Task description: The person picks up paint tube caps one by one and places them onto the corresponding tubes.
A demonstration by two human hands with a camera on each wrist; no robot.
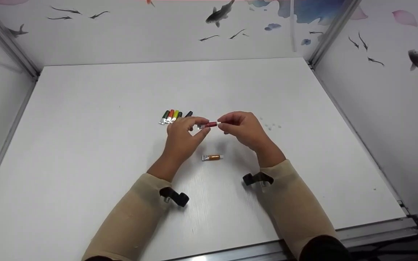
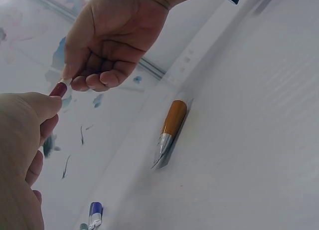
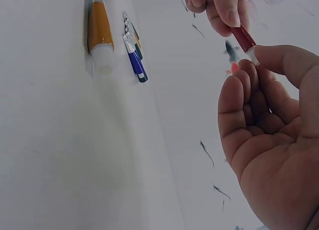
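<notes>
evidently the small red tube has both hands busy: it's held up over the white table, its white tip toward three o'clock if twelve is the far edge. the left hand has thumb and forefinger clamped on the tube's body; the right hand pinches the tip between thumb and forefinger, its other fingers curled toward the palm. i'd judge the left serves as an anchor, so that any turn or pull from the right acts on the tip alone and doesn't spin the whole tube. a narrow pinch probably suits so slim a thing, since more fingers would only crowd it. at six o'clock from the hands an orange-brown tube lies by itself, white end also toward three, perhaps set apart so it's easy to reach and not mixed in with the others. at eleven o'clock from the left hand more tubes lie bunched, coloured ends toward one o'clock, some partly hidden; their shared slant looks like tidying, clear of the work. at three o'clock from the right hand pale bits lie scattered, too small for me to name, maybe there because that's the handiest side.
</notes>
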